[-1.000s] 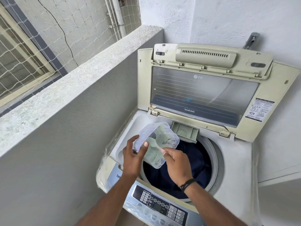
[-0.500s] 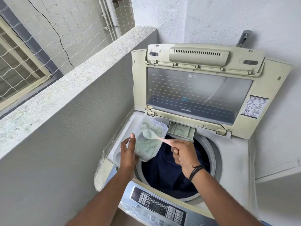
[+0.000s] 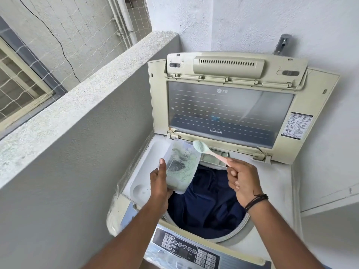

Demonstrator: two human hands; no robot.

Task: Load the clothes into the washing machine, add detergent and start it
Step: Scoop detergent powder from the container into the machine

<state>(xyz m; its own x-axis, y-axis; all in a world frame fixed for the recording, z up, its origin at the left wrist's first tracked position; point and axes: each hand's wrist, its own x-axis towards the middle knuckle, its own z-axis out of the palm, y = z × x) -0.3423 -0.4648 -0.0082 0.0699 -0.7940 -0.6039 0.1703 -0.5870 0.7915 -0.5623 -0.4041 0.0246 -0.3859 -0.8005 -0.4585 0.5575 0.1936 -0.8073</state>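
The left hand (image 3: 160,183) reaches over the washer's (image 3: 272,191) front-left corner, grip wrapped round a clear tub (image 3: 181,167) of green detergent, thumb up its side. The right hand (image 3: 242,179) pinches a pink spoon (image 3: 210,152), its loaded bowl raised above the tub's far edge. Dark clothes (image 3: 209,206) fill the drum below.

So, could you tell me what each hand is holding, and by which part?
The left hand grips the clear detergent container by its left side wall. The right hand pinches the pink end of the spoon handle.
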